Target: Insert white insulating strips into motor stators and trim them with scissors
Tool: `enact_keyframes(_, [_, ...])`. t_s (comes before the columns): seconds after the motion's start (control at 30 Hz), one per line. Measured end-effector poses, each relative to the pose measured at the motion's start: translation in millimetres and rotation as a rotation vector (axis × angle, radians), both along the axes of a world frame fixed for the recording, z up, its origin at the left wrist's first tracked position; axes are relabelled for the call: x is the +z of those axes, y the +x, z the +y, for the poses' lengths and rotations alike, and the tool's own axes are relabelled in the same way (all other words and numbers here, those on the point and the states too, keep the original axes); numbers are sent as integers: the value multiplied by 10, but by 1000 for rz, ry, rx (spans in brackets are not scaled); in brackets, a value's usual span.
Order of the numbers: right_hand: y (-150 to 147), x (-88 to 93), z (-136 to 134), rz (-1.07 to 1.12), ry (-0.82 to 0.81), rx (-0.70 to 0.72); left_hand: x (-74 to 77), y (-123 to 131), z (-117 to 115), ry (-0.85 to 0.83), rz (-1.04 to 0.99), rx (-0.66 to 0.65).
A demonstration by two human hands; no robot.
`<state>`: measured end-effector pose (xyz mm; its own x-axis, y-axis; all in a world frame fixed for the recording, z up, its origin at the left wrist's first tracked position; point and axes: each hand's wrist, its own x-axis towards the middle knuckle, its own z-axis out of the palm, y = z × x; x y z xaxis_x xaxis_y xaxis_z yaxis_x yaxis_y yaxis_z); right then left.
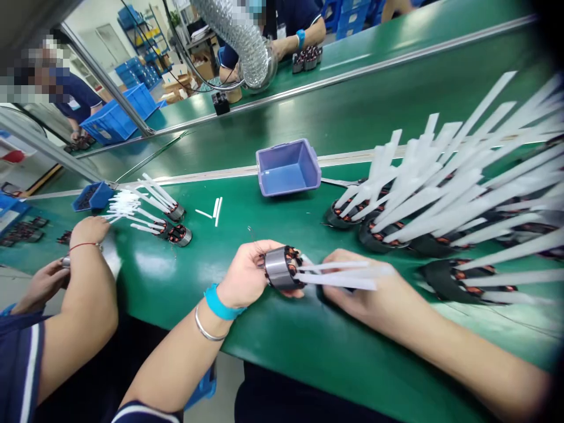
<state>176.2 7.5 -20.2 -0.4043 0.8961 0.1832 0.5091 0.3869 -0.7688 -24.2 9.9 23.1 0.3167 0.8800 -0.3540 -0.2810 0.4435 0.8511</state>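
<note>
My left hand (247,270), with a teal band and a silver bangle at the wrist, is closed round a motor stator (278,269). The stator lies on its side above the bench, its copper windings facing right. Long white strips (339,277) stick out of that end towards my right hand (363,288). The right hand is closed just beside the stator, behind the strips. Its fingertips are partly hidden, and something dark shows under them that I cannot make out.
Several stators with white strips (423,194) crowd the bench at right; more (176,235) stand at left near loose strips (217,210). A purple bin (288,170) sits behind my hands. A co-worker's arm (88,282) is close at left. A foil duct (247,47) hangs above.
</note>
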Motion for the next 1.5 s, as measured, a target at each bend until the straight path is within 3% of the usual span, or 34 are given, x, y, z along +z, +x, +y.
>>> enact_keyframes(0.1, [157, 225, 66, 351, -341, -55, -31, 21, -12, -44, 0, -90])
enact_keyframes(0.2, [275, 440, 80, 412, -482, 78, -51, 32, -14, -41, 15, -138])
enact_keyframes(0.33, [259, 471, 19, 300, -445, 153, -73, 23, -22, 43, 56, -190])
enact_keyframes(0.53, [45, 383, -70, 243, -245, -71, -137, 30, -72, 81, 71, -254])
enact_keyframes(0.7, [-13, 367, -90, 232, -257, -133, -191, 96, -117, 163, 238, -199])
enact_keyframes(0.93, [20, 228, -84, 267, -304, -2, -215, 114, -146, 349, 363, -129])
enact_keyframes(1.1, [-11, 309, -25, 331, -489, 32, -210, 129, -157, 279, 278, -156])
enact_keyframes(1.23, [-5, 356, -14, 340, -481, 24, -223, 138, -164, 208, 219, -184])
enact_keyframes(1.37, [82, 292, 9, 372, -501, 85, -181, 114, -154, 177, 110, -169])
enact_keyframes(1.43, [62, 232, 72, 368, -460, 137, -132, 78, -155, 202, 12, -175])
enact_keyframes(1.5, [-75, 163, 182, 213, -224, 131, -92, 32, -170, 231, -78, -227])
